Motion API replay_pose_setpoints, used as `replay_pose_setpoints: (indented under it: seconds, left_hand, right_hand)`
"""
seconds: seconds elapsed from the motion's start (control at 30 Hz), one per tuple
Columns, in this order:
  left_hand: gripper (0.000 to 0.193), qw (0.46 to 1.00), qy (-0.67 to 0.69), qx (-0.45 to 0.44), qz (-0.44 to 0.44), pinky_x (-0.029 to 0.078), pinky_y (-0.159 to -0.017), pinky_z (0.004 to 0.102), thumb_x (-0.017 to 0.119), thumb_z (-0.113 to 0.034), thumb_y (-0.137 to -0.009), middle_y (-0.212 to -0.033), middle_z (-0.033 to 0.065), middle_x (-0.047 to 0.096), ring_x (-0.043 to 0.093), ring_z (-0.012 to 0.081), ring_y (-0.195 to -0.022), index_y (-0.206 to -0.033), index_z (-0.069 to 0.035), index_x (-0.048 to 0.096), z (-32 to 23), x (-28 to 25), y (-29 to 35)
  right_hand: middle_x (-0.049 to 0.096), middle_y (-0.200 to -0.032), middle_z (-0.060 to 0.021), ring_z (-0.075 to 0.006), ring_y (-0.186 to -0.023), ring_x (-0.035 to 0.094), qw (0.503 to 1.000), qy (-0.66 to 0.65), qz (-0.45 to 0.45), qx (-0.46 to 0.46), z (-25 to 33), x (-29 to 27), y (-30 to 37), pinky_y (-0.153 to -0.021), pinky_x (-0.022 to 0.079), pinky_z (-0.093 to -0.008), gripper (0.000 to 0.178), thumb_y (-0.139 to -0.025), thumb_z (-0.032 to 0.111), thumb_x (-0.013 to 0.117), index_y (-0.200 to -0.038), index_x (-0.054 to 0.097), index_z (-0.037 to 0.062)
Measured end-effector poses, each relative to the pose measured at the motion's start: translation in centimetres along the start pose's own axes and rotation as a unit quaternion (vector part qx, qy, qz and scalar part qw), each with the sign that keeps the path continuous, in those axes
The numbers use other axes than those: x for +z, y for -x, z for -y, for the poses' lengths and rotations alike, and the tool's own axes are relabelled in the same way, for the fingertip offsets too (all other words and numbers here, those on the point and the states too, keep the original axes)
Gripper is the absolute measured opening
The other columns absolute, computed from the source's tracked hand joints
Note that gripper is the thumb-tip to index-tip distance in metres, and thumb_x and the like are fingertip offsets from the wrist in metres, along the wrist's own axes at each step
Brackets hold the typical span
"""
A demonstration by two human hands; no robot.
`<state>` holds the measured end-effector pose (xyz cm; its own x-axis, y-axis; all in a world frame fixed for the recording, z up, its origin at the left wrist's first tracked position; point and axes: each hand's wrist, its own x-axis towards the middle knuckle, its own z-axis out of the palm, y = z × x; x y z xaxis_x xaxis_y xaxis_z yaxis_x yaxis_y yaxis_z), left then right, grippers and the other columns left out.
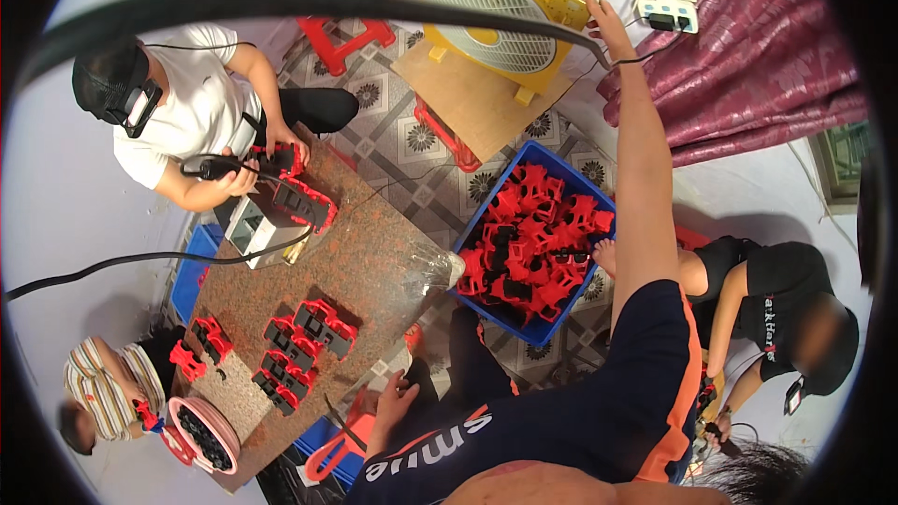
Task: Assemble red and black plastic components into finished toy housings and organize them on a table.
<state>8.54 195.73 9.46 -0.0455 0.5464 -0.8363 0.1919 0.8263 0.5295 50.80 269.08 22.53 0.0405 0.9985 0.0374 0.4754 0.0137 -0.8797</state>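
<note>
My right arm stretches far forward, and my right hand (608,28) touches the right corner of a yellow box fan (561,0), beside its controls. Its fingers are extended against the housing; no grip around it shows. Low in the view, my left hand (395,402) rests near my lap by the table's edge, fingers loosely apart and nothing in them. Ahead, a blue crate (468,292) holds a heap of red plastic parts (533,252), some with black pieces. The fan leans against the wall on a wooden board (486,112).
On the speckled table (374,252) sit red-and-black assemblies (304,341) and a pink basket (178,411) of black parts. Across it, a person in white (187,84) handles similar parts. A child (103,383) sits left, a person in black (776,290) right. A cable (309,0) crosses overhead.
</note>
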Motion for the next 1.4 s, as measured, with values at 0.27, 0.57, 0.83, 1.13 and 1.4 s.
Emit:
replay_pose_setpoints:
  seconds: [0.27,0.57,0.83,1.13,1.4]
  left_hand:
    - [0.067,0.999,0.016,0.031,-0.013,0.051,-0.083,0.0319,0.072,-0.028,-0.086,-0.117,0.0154,0.062,0.064,0.0195,-0.094,-0.142,-0.007,0.041,-4.5,1.2,-1.3]
    - [0.064,0.997,-0.044,0.053,-0.034,0.052,-0.085,0.0352,0.070,-0.027,-0.088,-0.124,0.0162,0.060,0.064,0.0234,-0.101,-0.142,-0.009,0.041,-5.2,1.8,-1.7]
    - [0.065,0.957,0.128,0.249,0.080,0.050,-0.088,0.0315,0.067,-0.019,-0.091,-0.124,0.0123,0.056,0.058,0.0191,-0.108,-0.146,-0.007,0.034,-19.3,5.5,-10.9]
    - [0.085,0.894,-0.169,0.320,-0.264,0.050,-0.091,0.0424,0.076,-0.039,-0.079,-0.123,0.0257,0.057,0.058,0.0364,-0.113,-0.140,0.001,0.032,-32.7,6.9,-49.3]
    - [0.075,0.972,-0.040,0.107,-0.204,0.048,-0.097,0.0404,0.076,-0.026,-0.070,-0.120,0.0288,0.058,0.060,0.0389,-0.111,-0.126,0.005,0.036,-37.7,11.4,-51.6]
  right_hand:
    - [0.056,-0.078,0.0002,-0.0067,-0.061,0.051,0.995,-0.058,-0.035,-0.070,0.8,0.3,1.2,-0.054,0.045,-0.0220,0.049,-0.087,0.049,0.066,-0.098,0.062,0.0014]
    - [0.063,-0.072,-0.0034,-0.0126,-0.057,0.058,0.984,0.036,-0.162,-0.069,1.5,5.7,5.2,-0.057,0.046,-0.0290,0.059,-0.083,0.059,0.065,-0.095,0.065,0.0009]
    - [0.065,-0.081,-0.0102,-0.0165,-0.066,0.062,0.988,0.000,-0.147,-0.042,0.1,5.2,4.3,-0.060,0.049,-0.0296,0.066,-0.084,0.057,0.065,-0.111,0.059,-0.0031]
    - [0.067,-0.099,-0.0264,-0.0314,-0.093,0.067,0.979,0.089,-0.103,-0.151,2.1,7.8,4.2,-0.079,0.052,-0.0366,0.074,-0.080,0.059,0.065,-0.110,0.050,-0.0071]
    - [0.062,-0.094,-0.0275,-0.0324,-0.089,0.063,0.962,-0.042,-0.215,-0.164,-0.8,5.9,0.7,-0.079,0.049,-0.0406,0.061,-0.086,0.050,0.064,-0.107,0.049,-0.0051]
